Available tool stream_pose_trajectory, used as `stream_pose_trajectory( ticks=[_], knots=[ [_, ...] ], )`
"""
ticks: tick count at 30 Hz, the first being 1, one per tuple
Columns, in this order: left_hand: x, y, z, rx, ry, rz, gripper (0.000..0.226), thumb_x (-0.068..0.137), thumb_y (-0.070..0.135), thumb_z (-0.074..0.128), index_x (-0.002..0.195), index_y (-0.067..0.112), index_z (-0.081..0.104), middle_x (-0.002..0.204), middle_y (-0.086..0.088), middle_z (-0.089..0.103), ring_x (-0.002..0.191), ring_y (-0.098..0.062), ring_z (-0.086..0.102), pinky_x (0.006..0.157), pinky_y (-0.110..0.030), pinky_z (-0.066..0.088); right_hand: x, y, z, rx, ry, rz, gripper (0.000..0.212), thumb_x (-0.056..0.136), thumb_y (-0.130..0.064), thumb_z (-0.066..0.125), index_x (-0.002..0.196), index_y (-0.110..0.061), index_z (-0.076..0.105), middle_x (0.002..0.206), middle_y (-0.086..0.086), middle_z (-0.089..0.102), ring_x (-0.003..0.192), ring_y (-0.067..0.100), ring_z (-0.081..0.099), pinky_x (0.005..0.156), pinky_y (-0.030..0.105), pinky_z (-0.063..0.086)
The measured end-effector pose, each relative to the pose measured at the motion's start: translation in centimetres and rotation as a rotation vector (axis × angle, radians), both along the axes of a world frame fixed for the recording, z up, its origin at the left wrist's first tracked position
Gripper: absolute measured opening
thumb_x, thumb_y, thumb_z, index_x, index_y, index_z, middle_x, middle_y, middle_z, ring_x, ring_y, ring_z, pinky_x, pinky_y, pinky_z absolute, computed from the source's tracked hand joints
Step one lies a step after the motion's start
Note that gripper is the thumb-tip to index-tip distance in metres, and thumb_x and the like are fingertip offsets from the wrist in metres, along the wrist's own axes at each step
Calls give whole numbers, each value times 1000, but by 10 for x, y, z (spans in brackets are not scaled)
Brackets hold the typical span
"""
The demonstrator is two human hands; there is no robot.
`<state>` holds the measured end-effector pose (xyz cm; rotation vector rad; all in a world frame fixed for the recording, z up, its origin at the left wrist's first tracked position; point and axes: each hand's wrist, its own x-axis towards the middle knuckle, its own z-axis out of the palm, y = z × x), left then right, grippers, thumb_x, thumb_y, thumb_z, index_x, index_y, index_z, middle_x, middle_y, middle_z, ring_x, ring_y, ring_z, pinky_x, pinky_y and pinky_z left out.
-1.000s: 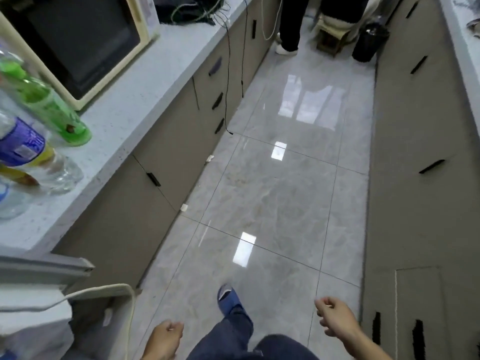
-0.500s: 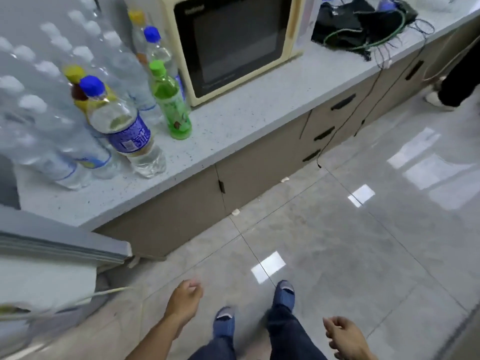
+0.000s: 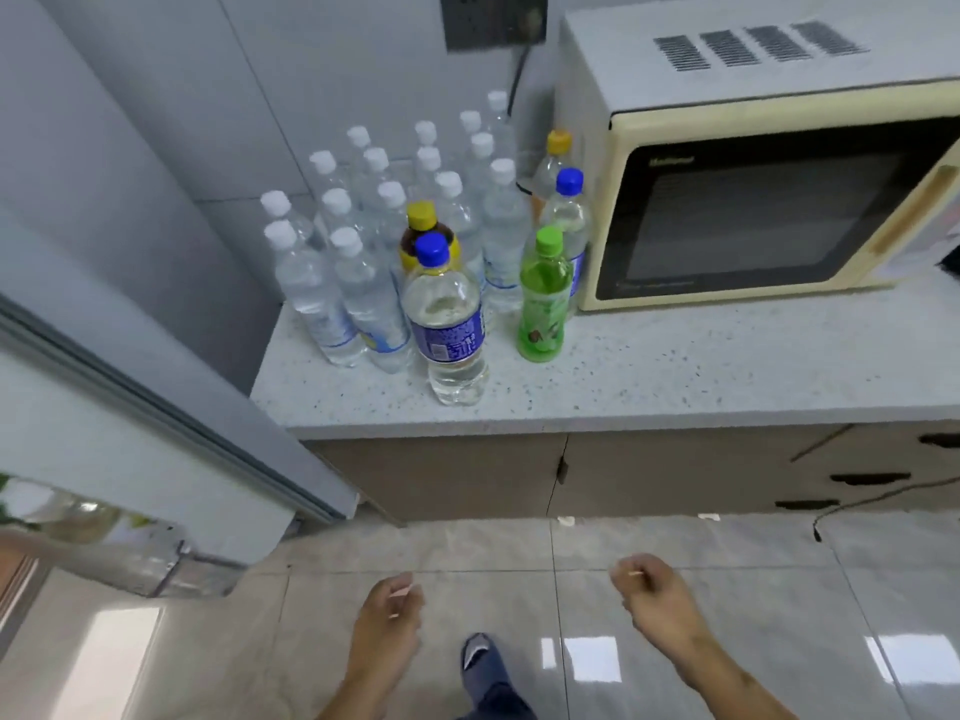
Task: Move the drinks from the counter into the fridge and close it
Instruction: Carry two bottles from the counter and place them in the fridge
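Observation:
On the speckled counter (image 3: 675, 376) stand several drinks. Nearest the edge is a clear bottle with a blue cap and blue label (image 3: 449, 330). A green bottle (image 3: 543, 298) stands to its right, a dark bottle with a yellow cap (image 3: 425, 228) right behind it. Further back are another blue-capped bottle (image 3: 569, 205), a yellow-capped one (image 3: 557, 155) and a cluster of white-capped water bottles (image 3: 363, 241). The open fridge door (image 3: 171, 402) fills the left side. My left hand (image 3: 389, 621) and right hand (image 3: 654, 600) hang low over the floor, fingers loosely curled, holding nothing.
A cream microwave (image 3: 769, 168) sits on the counter right of the bottles, a wall socket (image 3: 493, 18) above. Cabinet doors and drawers (image 3: 675, 475) run under the counter. A clear door shelf (image 3: 98, 543) shows at lower left. My blue shoe (image 3: 480, 659) is on glossy tiles.
My view swung left from the aisle to face the counter and bottles squarely. Both hands stayed low and empty, now a little further forward.

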<state>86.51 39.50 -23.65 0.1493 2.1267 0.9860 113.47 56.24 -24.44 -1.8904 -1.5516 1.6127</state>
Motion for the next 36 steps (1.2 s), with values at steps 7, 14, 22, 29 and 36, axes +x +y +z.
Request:
stream_pose_trajectory(
  ticks=[7,14,22,29,36],
  knots=[
    [-40,80,56,303,77,51,14,97,22,59,109,28,63,98,3,69,81,-13,69,67,-30,55,-172,73,122,436,339,129,71,71,-44,85,130,-33,49,117,-12,56,104,2,56,85,19,48],
    [-68,127,101,491,125,53,22,96,17,59,103,37,63,102,8,66,84,-6,69,60,-17,55,-260,105,146,619,597,133,105,53,-37,97,140,-24,40,134,-14,54,123,0,53,100,15,45],
    [-79,172,125,521,175,7,34,93,22,64,123,35,56,117,10,66,104,-2,64,93,-36,55,-239,110,144,704,611,92,79,61,-25,94,117,-54,45,113,-29,60,105,-4,62,81,7,48],
    [-70,246,130,493,279,-118,81,82,32,76,148,32,29,127,32,46,105,28,45,87,-10,37,-160,133,138,729,510,-32,83,60,-23,94,122,-47,44,115,-29,58,108,-3,60,82,10,51],
    [-81,303,135,461,307,62,105,65,38,87,148,27,23,144,0,44,127,-22,50,104,-47,47,-122,172,143,721,448,-145,83,61,-28,91,126,-40,41,107,-38,55,101,-10,58,75,3,47]
  ],
)
